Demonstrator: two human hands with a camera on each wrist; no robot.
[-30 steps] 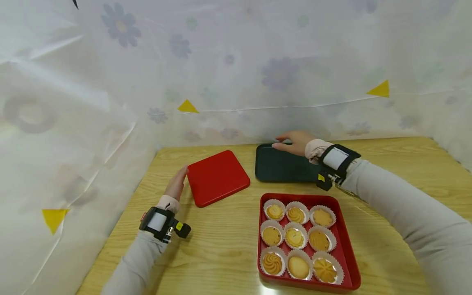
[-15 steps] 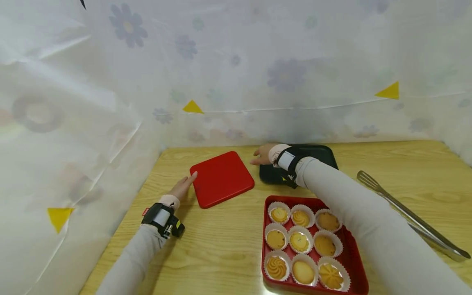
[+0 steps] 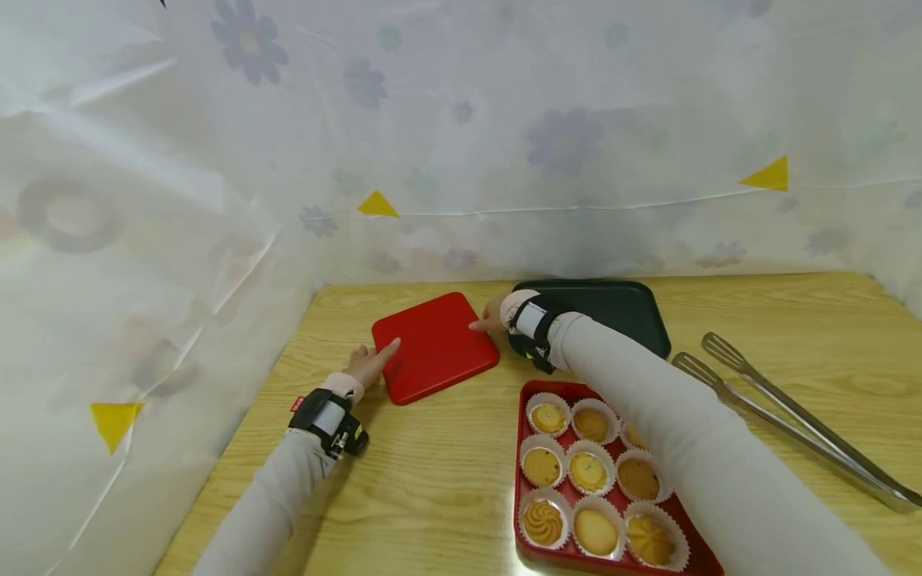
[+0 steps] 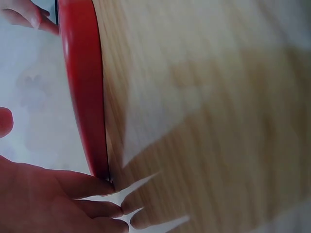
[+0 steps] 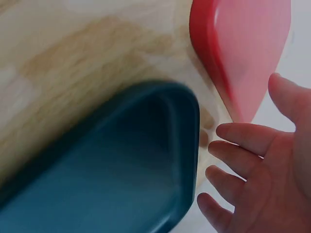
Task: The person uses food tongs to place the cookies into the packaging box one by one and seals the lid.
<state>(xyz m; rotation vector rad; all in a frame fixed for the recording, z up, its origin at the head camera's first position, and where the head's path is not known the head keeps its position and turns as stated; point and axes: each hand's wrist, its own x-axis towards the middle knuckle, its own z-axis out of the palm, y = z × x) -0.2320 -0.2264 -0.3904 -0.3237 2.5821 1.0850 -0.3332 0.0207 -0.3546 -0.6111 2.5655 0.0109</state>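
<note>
A flat red lid (image 3: 434, 350) with rounded corners lies on the wooden table in the head view. My left hand (image 3: 369, 365) is at its left edge, thumb over the top; in the left wrist view the straight fingers (image 4: 90, 185) reach the lid's corner and the thumb is raised. At the opposite edge is my right hand (image 3: 493, 314), between the lid and a dark green tray (image 3: 619, 308). The right wrist view shows its fingers (image 5: 248, 138) spread and slightly bent close to the lid's side, with the thumb apart above it.
A red box (image 3: 520, 480) of several cookies in paper cups stands at the front, partly under the right sleeve (image 3: 670, 416). Metal tongs (image 3: 799, 420) lie on the right of the table. A flowered plastic sheet (image 3: 461, 144) hangs behind.
My right hand has moved left from above the green tray to the lid's right edge, uncovering the tongs. My left hand has shifted slightly right, its thumb now over the lid.
</note>
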